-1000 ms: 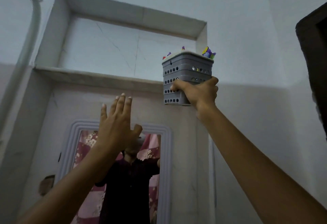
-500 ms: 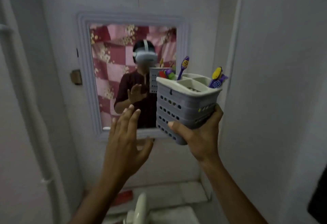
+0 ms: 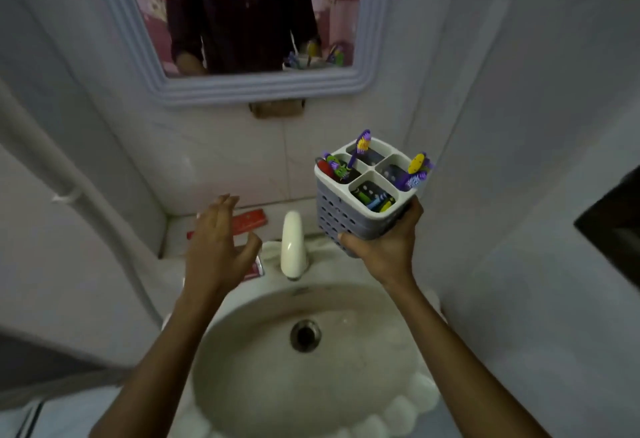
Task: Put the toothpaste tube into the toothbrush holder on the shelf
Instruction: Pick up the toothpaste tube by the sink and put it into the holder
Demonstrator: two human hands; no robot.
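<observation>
- The toothpaste point(image 3: 247, 222) is a flat red pack lying at the back left of the sink point(image 3: 311, 368) ledge, partly hidden behind the left hand point(image 3: 218, 247).
- The left hand hovers over it, fingers spread wide, holding nothing.
- The right hand point(image 3: 384, 247) grips the holder point(image 3: 349, 216) from below: grey perforated plastic, white four-compartment top, coloured brushes inside.
- Half a second ago the holder was at mirror point(image 3: 242, 88) height; now it is lower, just right of the white tap point(image 3: 292, 247).
</observation>
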